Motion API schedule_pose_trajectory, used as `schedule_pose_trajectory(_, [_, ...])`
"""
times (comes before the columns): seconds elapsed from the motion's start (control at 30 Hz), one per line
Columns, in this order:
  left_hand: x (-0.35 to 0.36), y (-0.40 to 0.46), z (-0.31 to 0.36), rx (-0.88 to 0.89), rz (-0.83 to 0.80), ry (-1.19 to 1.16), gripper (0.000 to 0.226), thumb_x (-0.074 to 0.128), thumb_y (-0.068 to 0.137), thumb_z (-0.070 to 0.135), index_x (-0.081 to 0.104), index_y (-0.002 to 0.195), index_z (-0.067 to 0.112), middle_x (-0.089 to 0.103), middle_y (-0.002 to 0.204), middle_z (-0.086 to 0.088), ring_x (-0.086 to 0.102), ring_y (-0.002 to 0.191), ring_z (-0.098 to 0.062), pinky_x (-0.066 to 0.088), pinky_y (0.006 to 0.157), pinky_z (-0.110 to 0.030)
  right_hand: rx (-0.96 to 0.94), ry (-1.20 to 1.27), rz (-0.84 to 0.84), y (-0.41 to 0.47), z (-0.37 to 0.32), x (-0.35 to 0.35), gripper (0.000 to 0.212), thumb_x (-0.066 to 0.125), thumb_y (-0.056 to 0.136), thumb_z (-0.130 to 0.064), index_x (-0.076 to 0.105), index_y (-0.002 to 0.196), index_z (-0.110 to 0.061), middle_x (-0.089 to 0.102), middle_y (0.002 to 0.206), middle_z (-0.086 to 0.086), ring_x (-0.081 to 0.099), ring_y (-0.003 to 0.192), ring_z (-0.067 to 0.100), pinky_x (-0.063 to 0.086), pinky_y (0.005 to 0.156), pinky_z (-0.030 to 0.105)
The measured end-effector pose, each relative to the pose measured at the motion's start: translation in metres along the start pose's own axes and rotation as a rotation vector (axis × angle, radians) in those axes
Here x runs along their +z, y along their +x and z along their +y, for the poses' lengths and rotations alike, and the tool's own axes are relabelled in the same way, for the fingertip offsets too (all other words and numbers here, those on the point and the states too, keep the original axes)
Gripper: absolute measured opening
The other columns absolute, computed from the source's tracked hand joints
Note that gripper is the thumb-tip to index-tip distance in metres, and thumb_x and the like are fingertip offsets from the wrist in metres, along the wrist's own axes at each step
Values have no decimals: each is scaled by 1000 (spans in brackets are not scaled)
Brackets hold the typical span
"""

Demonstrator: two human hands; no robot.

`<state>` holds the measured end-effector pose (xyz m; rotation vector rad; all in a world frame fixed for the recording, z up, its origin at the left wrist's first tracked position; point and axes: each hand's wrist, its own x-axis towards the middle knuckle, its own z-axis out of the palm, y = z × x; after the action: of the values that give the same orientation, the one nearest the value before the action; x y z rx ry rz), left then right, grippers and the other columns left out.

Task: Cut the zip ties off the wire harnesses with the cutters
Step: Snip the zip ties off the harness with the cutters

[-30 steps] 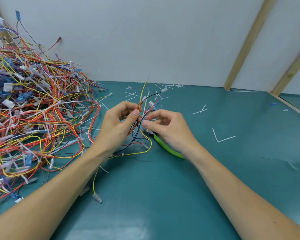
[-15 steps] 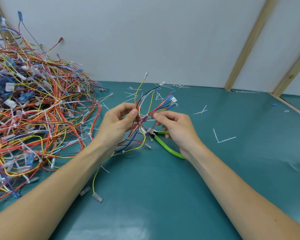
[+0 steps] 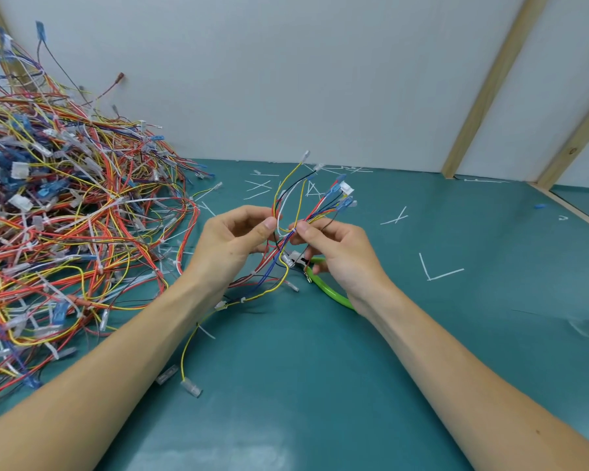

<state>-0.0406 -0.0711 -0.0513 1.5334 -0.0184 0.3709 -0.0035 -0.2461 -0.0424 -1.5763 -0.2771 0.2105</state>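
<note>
Hands meet at the centre of the teal table (image 3: 320,385), where you hold one wire harness (image 3: 288,229) raised between them. Your left hand (image 3: 232,246) comes in from the near left with the forearm angled up across the table, its fingers curled and the thumb tip pressing the wires against the index finger. Your right hand (image 3: 337,253) reaches in from the near right, thumb and index finger pinching the same bundle just beside the left thumb, the other fingers folded underneath. Above the two grips the wires fan out toward the far wall, ending in blue and white connectors (image 3: 342,193); below, a yellow wire (image 3: 198,331) trails down to the table near your left forearm. Green-handled cutters (image 3: 327,287) sit under your right hand, their handle showing below the palm; whether the folded fingers grip them cannot be told. To the far left lies a large pile of harnesses (image 3: 65,215). Cut zip ties (image 3: 439,271) lie scattered on the right and far side.
</note>
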Motion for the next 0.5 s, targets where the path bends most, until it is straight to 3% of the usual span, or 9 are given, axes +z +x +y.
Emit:
schedule_pose_trajectory(0.17, [3, -1, 1, 59, 63, 113, 7, 72, 91, 16, 75, 91, 10, 70, 69, 4, 65, 67, -9, 56, 63, -22, 18, -4, 0, -1, -3, 1, 13, 63, 102, -17, 69, 94, -8, 72, 81, -3, 59, 66, 9, 48, 53, 23])
schedule_pose_trajectory(0.3, [-1, -1, 5, 217, 100, 280, 10, 67, 95, 14, 73, 90, 8, 71, 71, 3, 69, 68, -12, 54, 70, -24, -1, 121, -17, 1, -13, -6, 16, 54, 107, -14, 61, 93, -15, 71, 90, -4, 67, 69, 6, 53, 55, 20])
schedule_pose_trajectory(0.43, [0, -9, 6, 194, -172, 549, 20, 61, 99, 28, 75, 91, 16, 75, 79, 4, 71, 80, -15, 56, 81, -38, 6, 237, -78, 4, -19, -17, 17, 46, 109, -16, 57, 98, -21, 71, 88, -2, 66, 72, 8, 52, 65, 24])
schedule_pose_trajectory(0.5, [4, -14, 7, 147, -317, 581, 30, 56, 98, 40, 76, 94, 17, 75, 80, 5, 70, 81, -13, 54, 84, -38, 24, 279, -97, 5, -19, -20, 16, 44, 110, -17, 57, 101, -21, 67, 84, -4, 63, 72, 10, 51, 68, 28])
